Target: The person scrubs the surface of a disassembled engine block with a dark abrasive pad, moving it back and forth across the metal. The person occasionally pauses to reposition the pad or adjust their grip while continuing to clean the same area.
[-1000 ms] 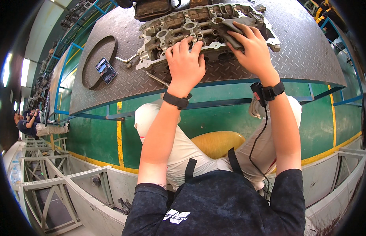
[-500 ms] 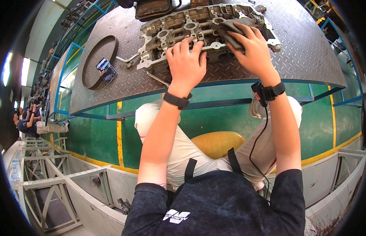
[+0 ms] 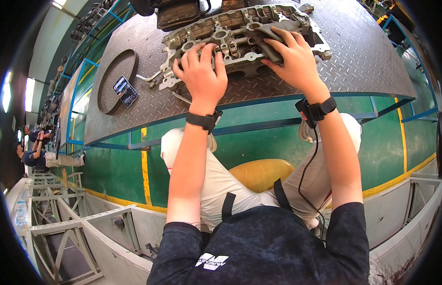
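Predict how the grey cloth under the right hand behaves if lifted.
The grey cloth is probably floppy, as it drapes unevenly over the metal engine part. It looks thin, so likely light for its size. It may snag slightly on the way up, since that part's top is full of ridges and holes.

A steel counter (image 3: 368, 76) with a raised tread pattern. Near its left edge, a dark belt (image 3: 109, 109) forms a loop, overlapped by a phone (image 3: 126, 91) with its screen lit. A dark rectangular pan (image 3: 178, 17) sits toward the far edge. Below the near edge, a yellow seat (image 3: 261, 174) above green floor (image 3: 111, 166). Well beyond the left edge, a person (image 3: 34, 156) in dark shirt.
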Motion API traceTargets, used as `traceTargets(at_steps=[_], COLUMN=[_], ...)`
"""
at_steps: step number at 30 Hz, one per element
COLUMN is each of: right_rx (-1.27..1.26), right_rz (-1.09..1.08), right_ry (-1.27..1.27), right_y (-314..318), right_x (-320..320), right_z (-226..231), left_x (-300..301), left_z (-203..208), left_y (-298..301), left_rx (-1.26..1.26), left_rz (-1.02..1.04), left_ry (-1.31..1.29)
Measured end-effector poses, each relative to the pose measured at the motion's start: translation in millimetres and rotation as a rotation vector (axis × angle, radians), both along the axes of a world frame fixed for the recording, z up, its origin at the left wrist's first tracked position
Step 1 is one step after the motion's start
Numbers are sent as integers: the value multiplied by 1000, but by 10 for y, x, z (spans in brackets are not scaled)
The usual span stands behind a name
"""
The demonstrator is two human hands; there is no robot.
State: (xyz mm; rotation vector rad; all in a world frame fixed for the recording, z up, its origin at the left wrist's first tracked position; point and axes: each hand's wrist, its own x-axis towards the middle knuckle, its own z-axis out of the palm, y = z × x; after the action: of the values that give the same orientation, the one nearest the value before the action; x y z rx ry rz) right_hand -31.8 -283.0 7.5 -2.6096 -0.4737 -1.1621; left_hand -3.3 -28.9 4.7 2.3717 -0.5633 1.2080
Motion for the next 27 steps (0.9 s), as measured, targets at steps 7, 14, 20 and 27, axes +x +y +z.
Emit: traceTargets(at_steps=[7,14,20,27], right_rx=[-7,-13,-12,-1], right_rz=[-6,0,-26,36], right_ry=[-14,-11,34,75], right_y=[5,7,21,-17], right_x=[7,6,-15,-53], right_z=[-24,-38,-11,109], left_x=[118,62,26,-17], left_z=[-83,-45,-35,-63], left_y=[-8,-25,-41,-70], left_rx=[152,162,143,151], left_rz=[131,168,164,163], left_ry=[-5,68,97,118])
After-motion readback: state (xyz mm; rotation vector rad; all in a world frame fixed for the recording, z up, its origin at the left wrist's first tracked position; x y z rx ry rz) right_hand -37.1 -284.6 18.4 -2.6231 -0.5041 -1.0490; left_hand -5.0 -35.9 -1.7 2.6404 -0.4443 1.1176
